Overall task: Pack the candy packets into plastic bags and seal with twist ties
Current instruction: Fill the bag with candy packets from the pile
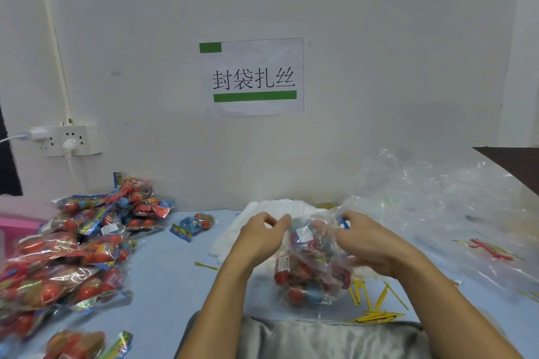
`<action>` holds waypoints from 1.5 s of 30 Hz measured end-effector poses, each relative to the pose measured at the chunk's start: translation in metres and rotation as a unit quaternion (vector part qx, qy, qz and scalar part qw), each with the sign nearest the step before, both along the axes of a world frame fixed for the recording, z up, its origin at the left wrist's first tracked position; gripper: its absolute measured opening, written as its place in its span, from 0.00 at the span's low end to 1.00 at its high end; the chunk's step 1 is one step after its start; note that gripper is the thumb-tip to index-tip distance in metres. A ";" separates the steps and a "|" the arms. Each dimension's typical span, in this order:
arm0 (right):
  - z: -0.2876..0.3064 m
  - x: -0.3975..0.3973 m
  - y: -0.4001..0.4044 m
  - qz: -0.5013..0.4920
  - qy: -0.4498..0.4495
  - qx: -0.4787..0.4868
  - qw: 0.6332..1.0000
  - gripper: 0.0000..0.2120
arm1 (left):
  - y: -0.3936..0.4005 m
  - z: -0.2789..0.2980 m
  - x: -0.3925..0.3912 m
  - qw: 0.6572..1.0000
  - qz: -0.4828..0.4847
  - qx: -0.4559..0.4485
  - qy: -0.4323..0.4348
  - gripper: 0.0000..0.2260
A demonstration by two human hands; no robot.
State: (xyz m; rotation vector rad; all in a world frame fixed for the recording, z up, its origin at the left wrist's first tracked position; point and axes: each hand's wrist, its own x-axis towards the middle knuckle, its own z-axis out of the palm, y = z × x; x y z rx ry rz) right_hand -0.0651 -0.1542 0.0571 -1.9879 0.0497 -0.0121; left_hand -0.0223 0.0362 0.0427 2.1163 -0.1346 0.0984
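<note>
A clear plastic bag [309, 268] filled with red and blue candy packets stands on the blue table in front of me. My left hand [261, 234] pinches the bag's top edge on the left side. On the right, my right hand [364, 242] grips the bag's top, its fingers curled into the plastic. A big heap of candy packets [73, 245] lies on the left. One loose candy packet [194, 226] sits apart near the wall. Yellow twist ties [376, 304] are scattered just right of the bag, and a single twist tie [205, 265] lies to its left.
Crumpled empty clear bags [431, 198] pile up at the right by the wall. A stack of white flat bags [262, 213] lies behind my hands. A pink box [20, 224] stands at far left. A power strip [67, 140] hangs on the wall.
</note>
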 end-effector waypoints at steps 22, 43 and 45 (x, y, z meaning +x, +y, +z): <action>-0.005 -0.001 0.017 0.066 -0.065 0.099 0.991 0.11 | -0.024 0.010 -0.015 0.935 -0.030 0.135 -0.327 0.08; -0.006 -0.013 0.030 0.119 -0.072 0.095 0.986 0.10 | -0.031 0.033 -0.033 0.938 -0.090 -0.072 -0.327 0.14; 0.001 -0.014 0.022 0.148 -0.034 0.136 0.979 0.17 | -0.024 0.035 -0.030 0.938 -0.094 -0.117 -0.313 0.20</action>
